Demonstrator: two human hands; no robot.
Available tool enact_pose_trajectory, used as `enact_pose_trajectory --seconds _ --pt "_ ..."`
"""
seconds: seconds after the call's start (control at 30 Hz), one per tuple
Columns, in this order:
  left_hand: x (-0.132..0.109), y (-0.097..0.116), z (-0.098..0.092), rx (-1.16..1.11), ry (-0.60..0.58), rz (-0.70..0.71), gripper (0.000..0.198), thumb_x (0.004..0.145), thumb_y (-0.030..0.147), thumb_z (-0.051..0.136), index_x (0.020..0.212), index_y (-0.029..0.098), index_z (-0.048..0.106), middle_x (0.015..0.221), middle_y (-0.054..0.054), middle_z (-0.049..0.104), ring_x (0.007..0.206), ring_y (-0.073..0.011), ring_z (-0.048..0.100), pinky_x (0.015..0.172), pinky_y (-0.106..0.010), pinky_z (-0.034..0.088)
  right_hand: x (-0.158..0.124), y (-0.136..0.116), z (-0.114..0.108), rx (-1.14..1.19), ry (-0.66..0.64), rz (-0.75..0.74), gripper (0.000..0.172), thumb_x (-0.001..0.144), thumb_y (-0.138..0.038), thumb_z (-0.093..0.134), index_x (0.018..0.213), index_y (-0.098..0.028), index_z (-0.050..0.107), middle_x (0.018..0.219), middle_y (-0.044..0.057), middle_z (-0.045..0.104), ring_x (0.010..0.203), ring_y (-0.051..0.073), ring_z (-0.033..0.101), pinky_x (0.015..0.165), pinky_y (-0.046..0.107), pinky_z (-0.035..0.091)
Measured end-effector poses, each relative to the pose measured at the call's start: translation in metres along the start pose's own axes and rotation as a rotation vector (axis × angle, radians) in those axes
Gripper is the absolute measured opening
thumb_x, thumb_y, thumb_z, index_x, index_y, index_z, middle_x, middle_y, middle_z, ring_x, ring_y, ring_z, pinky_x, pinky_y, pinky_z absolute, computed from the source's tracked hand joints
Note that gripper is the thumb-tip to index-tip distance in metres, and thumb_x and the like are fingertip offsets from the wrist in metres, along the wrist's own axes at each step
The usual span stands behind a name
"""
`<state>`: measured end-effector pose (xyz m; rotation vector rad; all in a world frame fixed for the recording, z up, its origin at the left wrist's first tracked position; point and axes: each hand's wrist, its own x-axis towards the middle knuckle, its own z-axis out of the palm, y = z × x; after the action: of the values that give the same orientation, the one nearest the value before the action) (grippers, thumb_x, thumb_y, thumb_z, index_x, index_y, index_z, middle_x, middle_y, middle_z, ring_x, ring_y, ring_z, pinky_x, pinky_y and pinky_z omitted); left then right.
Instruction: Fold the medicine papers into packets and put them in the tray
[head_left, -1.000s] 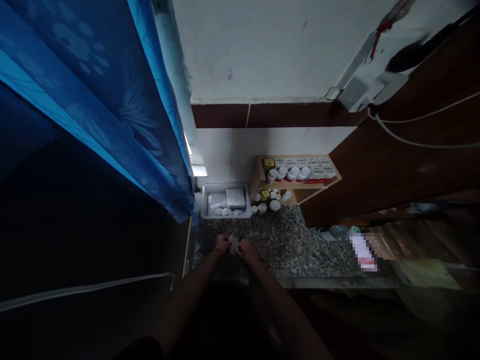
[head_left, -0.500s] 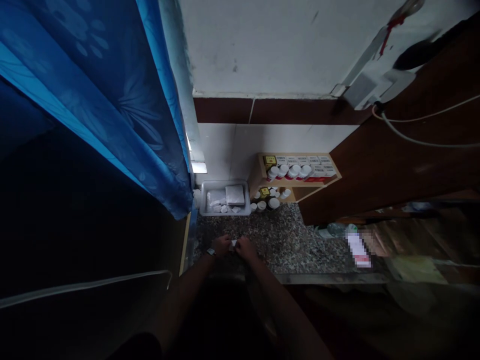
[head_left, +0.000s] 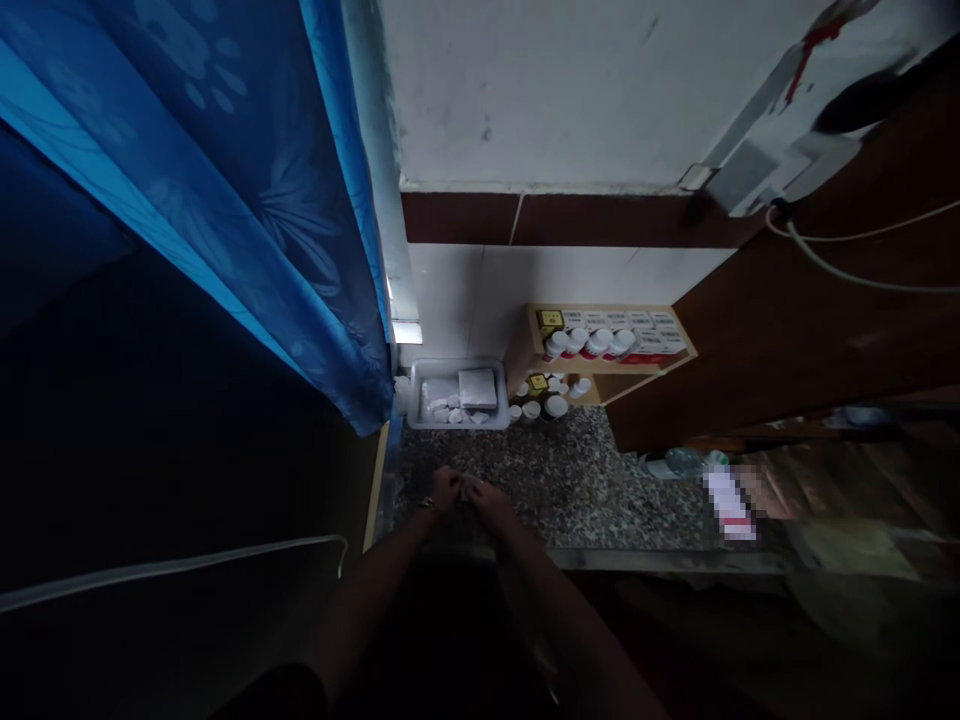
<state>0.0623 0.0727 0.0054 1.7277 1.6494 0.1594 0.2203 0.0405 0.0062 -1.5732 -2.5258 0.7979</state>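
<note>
My left hand (head_left: 445,486), with a band at the wrist, is closed over the speckled stone counter (head_left: 585,490). Beside it, fingertips meeting, is my right hand (head_left: 486,500), also closed. Both pinch a small white piece of paper that the fingers now mostly hide. Just beyond the hands stands a clear plastic tray (head_left: 504,408). In it lie a square stack of white paper (head_left: 477,388) and several small white folded pieces (head_left: 442,408).
Right of the tray is a small wooden shelf (head_left: 682,358) with white-capped bottles (head_left: 598,343) and boxes. A blue curtain (head_left: 300,250) hangs at the left. A plastic bottle (head_left: 684,460) lies at the right, and a white cable (head_left: 825,268) hangs from the wall.
My hands have drawn together, and the white paper between them is now mostly covered by fingers. The whole view has shifted slightly, so the scene sits further right.
</note>
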Motion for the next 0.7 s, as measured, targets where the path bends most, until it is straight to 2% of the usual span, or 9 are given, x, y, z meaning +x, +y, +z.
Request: enact_pose_trajectory --seconds 0.2,0.33,0.5,0.6,0.7 --pt "-0.010 -0.009 -0.004 0.118 -0.149 0.216 0.022 0.085 0.017 0.049 0.095 0.020 0.068 0.094 -0.003 0.061 0.086 -0.0142 0.054 0.080 -0.024 0.041 -0.004 0.002 0.000 -0.033 -0.058 -0.017 0.028 0.091 -0.022 0.042 0.110 -0.023 0.061 0.108 0.006 0.063 0.100 0.018 0.055 0.086 0.028 0.041" --pt "-0.016 -0.016 -0.002 0.254 -0.224 0.263 0.025 0.092 0.023 0.042 0.099 0.017 0.065 0.100 -0.005 0.060 0.091 -0.0154 0.053 0.082 -0.025 0.041 -0.009 0.003 0.003 -0.087 -0.030 -0.057 0.027 0.091 -0.021 0.042 0.112 -0.022 0.060 0.108 0.008 0.062 0.102 0.019 0.054 0.086 0.030 0.041" --pt "-0.020 -0.021 0.001 0.291 -0.237 0.333 0.022 0.093 0.022 0.042 0.103 0.017 0.061 0.107 -0.008 0.058 0.098 -0.0178 0.053 0.083 -0.027 0.043 -0.014 0.006 0.010 -0.111 -0.006 -0.069 0.030 0.089 -0.019 0.046 0.116 -0.022 0.058 0.122 0.011 0.057 0.114 0.022 0.049 0.092 0.036 0.040" --pt "-0.022 -0.023 0.004 0.293 -0.240 0.341 0.025 0.094 0.020 0.037 0.107 0.016 0.058 0.109 -0.010 0.058 0.097 -0.0173 0.055 0.082 -0.027 0.045 -0.017 0.008 0.012 -0.069 -0.006 -0.032 0.034 0.088 -0.015 0.044 0.119 -0.023 0.056 0.129 0.010 0.053 0.121 0.021 0.045 0.096 0.037 0.039" --pt "-0.027 -0.023 0.007 0.298 -0.229 0.400 0.026 0.093 0.017 0.038 0.112 0.016 0.056 0.116 -0.009 0.057 0.105 -0.0174 0.054 0.086 -0.028 0.046 -0.021 0.010 0.014 0.000 0.012 0.000 0.040 0.085 -0.011 0.043 0.121 -0.021 0.055 0.133 0.009 0.050 0.125 0.019 0.043 0.101 0.035 0.037"
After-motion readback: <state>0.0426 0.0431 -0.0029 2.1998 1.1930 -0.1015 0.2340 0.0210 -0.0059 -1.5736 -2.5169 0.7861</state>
